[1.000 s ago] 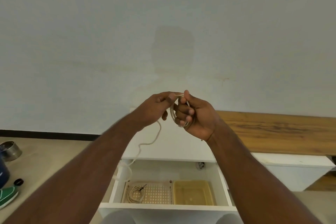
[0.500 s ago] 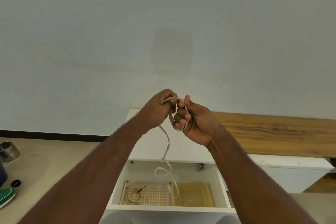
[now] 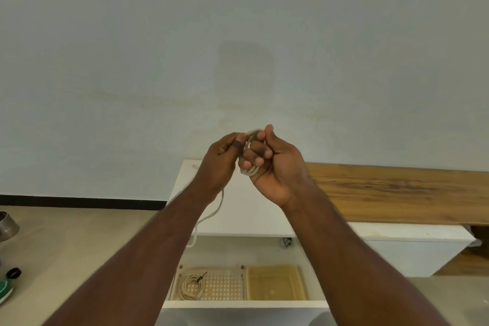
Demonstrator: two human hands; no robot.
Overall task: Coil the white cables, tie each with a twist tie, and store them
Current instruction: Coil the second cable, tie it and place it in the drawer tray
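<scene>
My right hand [image 3: 275,164] grips a small coil of white cable [image 3: 248,171], with the loops wound round its curled fingers. My left hand [image 3: 221,161] pinches the same cable right beside the coil, at chest height in front of the wall. The loose tail of the cable [image 3: 217,209] hangs from under my left hand, down past my left forearm toward the open drawer. In that drawer a coiled white cable with a dark twist tie [image 3: 191,287] lies in a perforated beige tray [image 3: 225,286].
The white drawer [image 3: 243,304] stands open below my arms, with a yellow tray [image 3: 276,283] next to the perforated one. A white cabinet top [image 3: 251,209] and a wooden counter [image 3: 397,190] lie behind. A metal cup [image 3: 8,225] and a green object [image 3: 5,290] sit at far left.
The hanging tail swung left, from over the trays to beside my left forearm. My hands stayed together and turned slightly as cable went onto the coil.
</scene>
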